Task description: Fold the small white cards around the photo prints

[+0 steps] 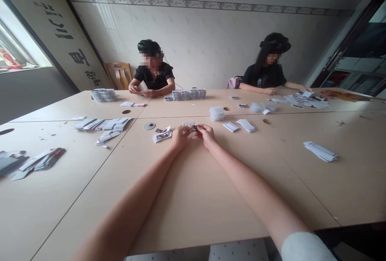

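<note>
My left hand (180, 137) and my right hand (207, 134) meet over the middle of the table. Between their fingertips is a small dark printed card (194, 128), pinched from both sides; its details are too small to read. Under and behind the fingers lie whitish pieces, partly hidden. Just left of my left hand rests a small pile of printed picture cards (163, 136), the top one askew. A grey round disc (149, 126) lies farther left. Beyond my right hand stands a stack of clear plastic sleeves (217, 113), with black-bordered white cards (230, 126) nearby.
White card strips (246, 125) lie right of the bordered cards, another bundle (321, 151) farther right. Loose white packets (102, 125) spread at left. Across the table (193, 196) sit two people (153, 76), (265, 77) behind stacked packs (189, 94). Cable holes (267, 121) pierce the tabletop.
</note>
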`<state>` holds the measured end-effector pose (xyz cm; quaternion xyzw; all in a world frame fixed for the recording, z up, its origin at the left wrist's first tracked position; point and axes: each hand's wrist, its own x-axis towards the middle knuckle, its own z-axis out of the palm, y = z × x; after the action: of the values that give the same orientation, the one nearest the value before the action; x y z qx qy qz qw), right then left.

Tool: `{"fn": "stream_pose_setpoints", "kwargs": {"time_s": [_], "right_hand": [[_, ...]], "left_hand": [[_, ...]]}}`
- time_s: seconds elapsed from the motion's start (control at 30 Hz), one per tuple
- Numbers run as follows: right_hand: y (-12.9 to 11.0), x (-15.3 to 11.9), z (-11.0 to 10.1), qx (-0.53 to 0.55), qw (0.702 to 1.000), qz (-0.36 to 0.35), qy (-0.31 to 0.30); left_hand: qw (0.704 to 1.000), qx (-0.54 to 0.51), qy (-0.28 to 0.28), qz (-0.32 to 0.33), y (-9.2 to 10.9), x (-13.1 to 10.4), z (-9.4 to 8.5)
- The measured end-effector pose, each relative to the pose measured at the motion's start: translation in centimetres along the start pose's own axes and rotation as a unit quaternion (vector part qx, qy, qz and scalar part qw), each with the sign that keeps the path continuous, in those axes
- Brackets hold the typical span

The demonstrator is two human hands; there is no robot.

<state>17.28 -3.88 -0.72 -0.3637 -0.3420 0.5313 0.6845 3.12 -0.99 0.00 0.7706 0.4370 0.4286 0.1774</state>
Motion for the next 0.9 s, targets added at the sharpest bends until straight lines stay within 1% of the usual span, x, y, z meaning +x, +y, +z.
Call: {"fn": "stream_pose_setpoints", "kwargs": {"time_s": [0.33,0.5,0.67,0.9], "right_hand": [[-0.47,-0.32,0.23,0.001,1.0,0.003,0.013],[-0.78,-0.52,0.44,0.019,0.999,0.006,0.043],[-0.89,-0.61,0.53,0.017,0.999,0.007,0.047],[-0.26,-0.38,0.39,-0.01,0.998,-0.039,0.056]], "left_hand": [[1.0,0.002,0.009,-0.007,-0.06,-0.05,0.08],[1.0,-0.002,-0.01,0.01,-0.02,-0.15,-0.05],[1.0,-0.011,-0.016,0.024,-0.03,-0.17,-0.05],[1.0,-0.008,-0.019,0.014,0.19,-0.12,-0.1]]}}
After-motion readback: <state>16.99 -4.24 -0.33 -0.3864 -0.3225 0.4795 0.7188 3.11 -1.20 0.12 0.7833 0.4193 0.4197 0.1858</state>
